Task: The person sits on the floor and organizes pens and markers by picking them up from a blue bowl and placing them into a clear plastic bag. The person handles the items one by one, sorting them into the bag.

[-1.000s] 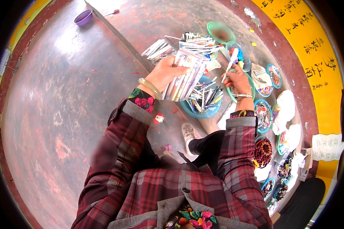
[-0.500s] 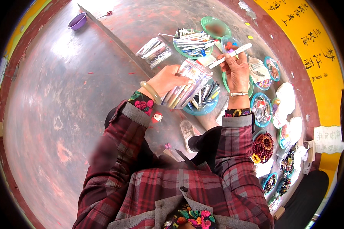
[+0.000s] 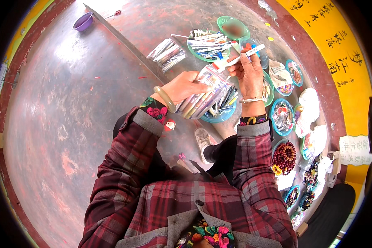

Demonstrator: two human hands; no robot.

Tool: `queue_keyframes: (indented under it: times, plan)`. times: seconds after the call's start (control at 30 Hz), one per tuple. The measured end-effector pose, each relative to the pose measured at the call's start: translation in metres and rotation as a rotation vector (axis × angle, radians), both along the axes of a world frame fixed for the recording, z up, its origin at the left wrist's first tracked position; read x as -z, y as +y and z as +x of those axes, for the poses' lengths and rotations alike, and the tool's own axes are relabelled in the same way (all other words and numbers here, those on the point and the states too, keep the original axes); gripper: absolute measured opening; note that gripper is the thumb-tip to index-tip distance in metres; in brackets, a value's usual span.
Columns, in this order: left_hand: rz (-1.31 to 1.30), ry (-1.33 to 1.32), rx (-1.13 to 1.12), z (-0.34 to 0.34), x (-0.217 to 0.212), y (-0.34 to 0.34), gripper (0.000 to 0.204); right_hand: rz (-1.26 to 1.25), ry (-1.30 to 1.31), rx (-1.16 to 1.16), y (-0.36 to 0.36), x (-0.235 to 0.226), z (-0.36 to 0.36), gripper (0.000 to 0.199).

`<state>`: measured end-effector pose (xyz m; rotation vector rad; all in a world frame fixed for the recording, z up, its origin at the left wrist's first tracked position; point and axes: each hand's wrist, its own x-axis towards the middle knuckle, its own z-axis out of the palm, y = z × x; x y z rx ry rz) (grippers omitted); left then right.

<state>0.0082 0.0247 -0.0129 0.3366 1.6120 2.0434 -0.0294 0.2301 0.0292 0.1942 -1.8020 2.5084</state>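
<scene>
My left hand [image 3: 185, 87] grips a clear plastic bag [image 3: 202, 97] packed with pens, its mouth tilted up toward the right. Between the thumb and fingers of my right hand [image 3: 249, 76] is a white marker pen [image 3: 254, 50], slanting down toward the bag's mouth. The pen's lower end lies close to the bag; I cannot tell whether it touches. Partly hidden under the bag stands a blue basket [image 3: 219, 120] of dark pens. Just beyond, a green basket [image 3: 190, 49] is heaped with white pens. Beside it a full bag of pens [image 3: 167, 55] lies on the floor.
Along the right stand several baskets, including a blue one of small packets [image 3: 282, 118] and one of dark red beads [image 3: 284, 158]. White bags [image 3: 309, 109] lie near the wall. At the far left are a purple basin [image 3: 84, 22] and scissors [image 3: 116, 13]. My shoe [image 3: 202, 142] is below the bag.
My right hand has moved slightly left, bringing the marker pen nearer the mouth of the bag. My left hand keeps the bag almost in the same place.
</scene>
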Motion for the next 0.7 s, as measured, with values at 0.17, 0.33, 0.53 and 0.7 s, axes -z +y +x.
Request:
queue_keyframes:
  times: [0.17, 0.33, 0.53, 0.7]
  plan:
    - [-0.034, 0.019, -0.008, -0.001, 0.002, 0.000, 0.028, 0.084, -0.037, -0.032, 0.000, 0.002, 0.001, 0.015]
    - [-0.040, 0.022, -0.032, 0.000, 0.000, 0.001, 0.028, -0.007, -0.087, -0.089, 0.003, 0.004, 0.000, 0.011]
    - [-0.038, 0.005, -0.034, 0.000, 0.000, 0.001, 0.028, 0.009, -0.129, -0.149, 0.007, 0.012, -0.004, 0.009]
    - [-0.025, -0.008, -0.044, 0.002, -0.002, 0.001, 0.027, -0.024, -0.152, -0.179, 0.012, 0.015, -0.005, 0.008]
